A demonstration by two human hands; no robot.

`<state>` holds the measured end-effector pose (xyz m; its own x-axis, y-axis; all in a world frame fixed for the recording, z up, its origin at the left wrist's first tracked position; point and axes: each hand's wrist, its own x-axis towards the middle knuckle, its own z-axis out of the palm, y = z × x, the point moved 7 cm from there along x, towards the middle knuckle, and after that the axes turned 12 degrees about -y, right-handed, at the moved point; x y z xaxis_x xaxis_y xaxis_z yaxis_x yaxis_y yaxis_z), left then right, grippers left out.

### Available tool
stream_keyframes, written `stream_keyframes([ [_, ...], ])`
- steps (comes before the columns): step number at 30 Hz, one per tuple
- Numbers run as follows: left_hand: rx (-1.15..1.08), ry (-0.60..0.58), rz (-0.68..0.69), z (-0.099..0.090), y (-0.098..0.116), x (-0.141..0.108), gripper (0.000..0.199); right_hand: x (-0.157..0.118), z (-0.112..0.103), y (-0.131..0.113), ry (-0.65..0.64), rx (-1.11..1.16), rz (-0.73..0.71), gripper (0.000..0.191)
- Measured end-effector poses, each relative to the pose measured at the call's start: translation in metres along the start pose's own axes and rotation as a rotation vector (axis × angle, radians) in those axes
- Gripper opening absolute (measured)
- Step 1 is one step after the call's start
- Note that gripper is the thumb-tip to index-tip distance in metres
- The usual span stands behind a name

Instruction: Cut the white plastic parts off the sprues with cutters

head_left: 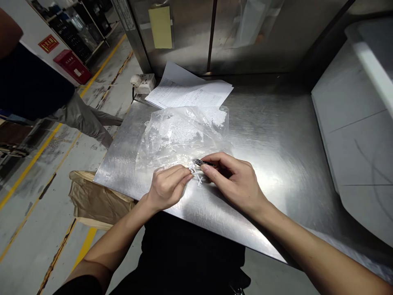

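Between the thumb and fingers of my left hand (170, 186) is a small branched white plastic piece (199, 178), its thin arms sticking out to the right. My right hand (235, 176) is closed around a small dark metal nail clipper (203, 163), whose jaw end touches or nearly touches the top of the white piece. Both hands are close together above the front part of the steel table (260, 135). Just beyond them lies a clear plastic bag (184, 131) with many tiny white pieces in it.
Printed sheets (193, 90) lie behind the bag, beside a power strip (145, 83). A large grey bin (353, 123) stands at the right. An open brown bag (98, 198) is below the table's left edge. Another person (33, 82) stands at the left.
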<state>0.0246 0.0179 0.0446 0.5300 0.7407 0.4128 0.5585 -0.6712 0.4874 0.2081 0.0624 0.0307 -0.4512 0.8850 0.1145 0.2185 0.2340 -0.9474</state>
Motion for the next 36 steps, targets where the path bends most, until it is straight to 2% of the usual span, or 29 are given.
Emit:
stream_keyframes([
  [13, 0.031, -0.033, 0.003, 0.000, 0.002, 0.001, 0.017, 0.000, 0.001, -0.003, -0.011, -0.026, -0.001, 0.014],
  [19, -0.003, -0.034, 0.010, 0.002, 0.001, 0.001, 0.014, -0.001, 0.005, 0.001, 0.027, 0.000, 0.000, 0.013],
  [24, 0.015, -0.034, -0.053, 0.004, -0.003, 0.001, 0.014, -0.001, 0.004, 0.011, 0.049, 0.062, 0.079, 0.019],
  [27, 0.025, -0.055, -0.096, 0.006, -0.006, 0.001, 0.017, -0.001, -0.001, 0.009, 0.060, 0.071, 0.085, 0.020],
  [36, 0.056, -0.067, -0.084, 0.005, -0.006, 0.002, 0.020, -0.002, 0.006, -0.002, -0.036, 0.069, 0.021, 0.018],
])
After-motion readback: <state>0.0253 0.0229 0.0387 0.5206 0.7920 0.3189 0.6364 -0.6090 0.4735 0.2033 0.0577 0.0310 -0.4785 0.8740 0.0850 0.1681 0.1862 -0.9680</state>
